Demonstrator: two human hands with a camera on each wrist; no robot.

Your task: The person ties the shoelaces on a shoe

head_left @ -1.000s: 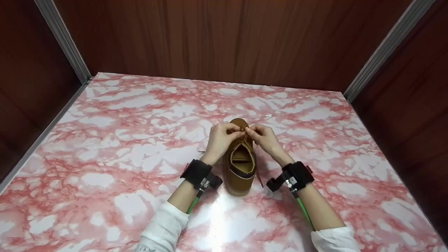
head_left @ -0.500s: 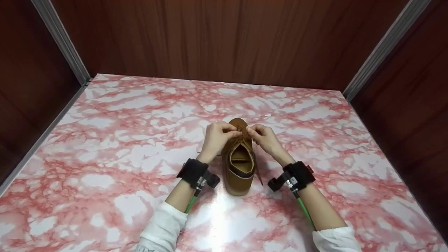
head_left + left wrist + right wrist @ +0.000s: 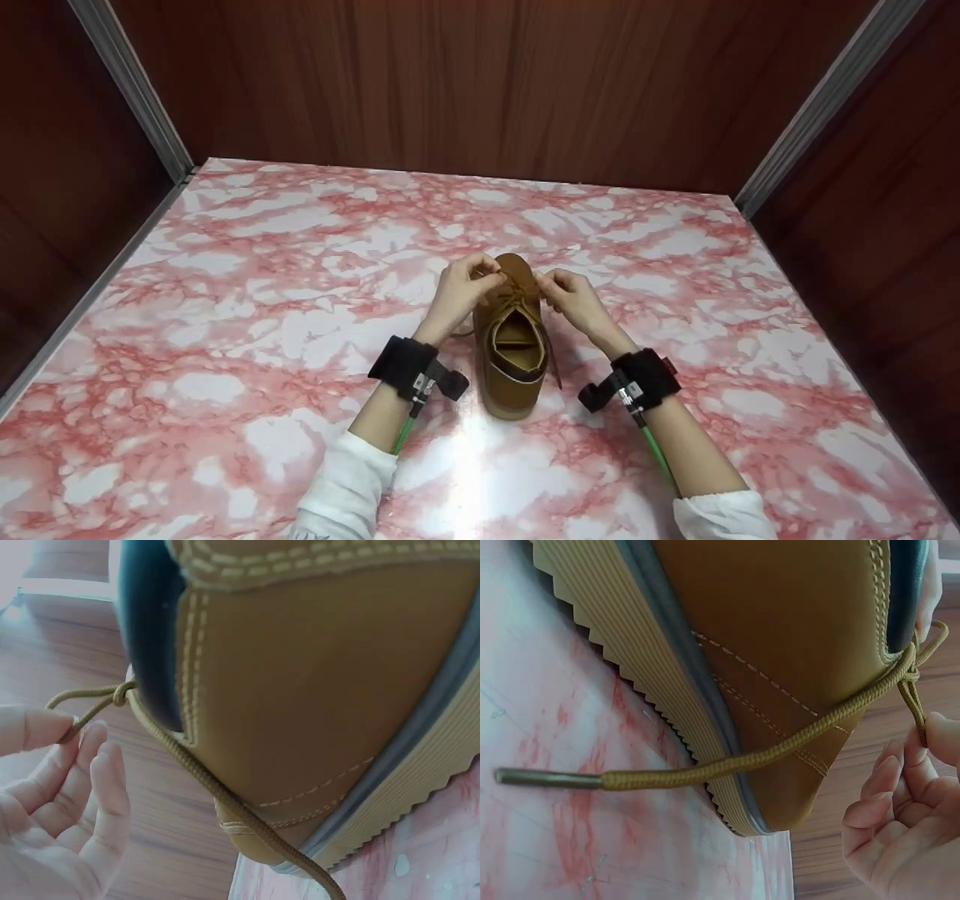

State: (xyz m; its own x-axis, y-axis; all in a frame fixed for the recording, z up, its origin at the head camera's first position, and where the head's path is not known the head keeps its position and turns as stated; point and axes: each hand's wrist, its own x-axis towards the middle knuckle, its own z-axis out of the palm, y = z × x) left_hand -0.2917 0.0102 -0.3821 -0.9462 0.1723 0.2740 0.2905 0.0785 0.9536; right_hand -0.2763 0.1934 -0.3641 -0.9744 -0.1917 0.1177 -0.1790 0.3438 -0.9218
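Note:
A tan shoe with a dark collar stands on the table, its toe pointing away from me. My left hand is at its left side, pinching a loop of the brown shoelace between thumb and forefinger. On the other side my right hand pinches the opposite loop. Between the two loops a small knot sits at the top of the shoe's opening. In the right wrist view, a lace end with a long tip hangs down past the sole.
The shoe stands on a red-and-white marbled table. Dark wood panels rise behind it and at both sides, with grey metal strips in the corners. Each wrist wears a black strap with a camera and a green cable.
My hands have drawn apart from the middle of the laces, the left one moving further left and the right one slightly right. The shoe has stayed in place.

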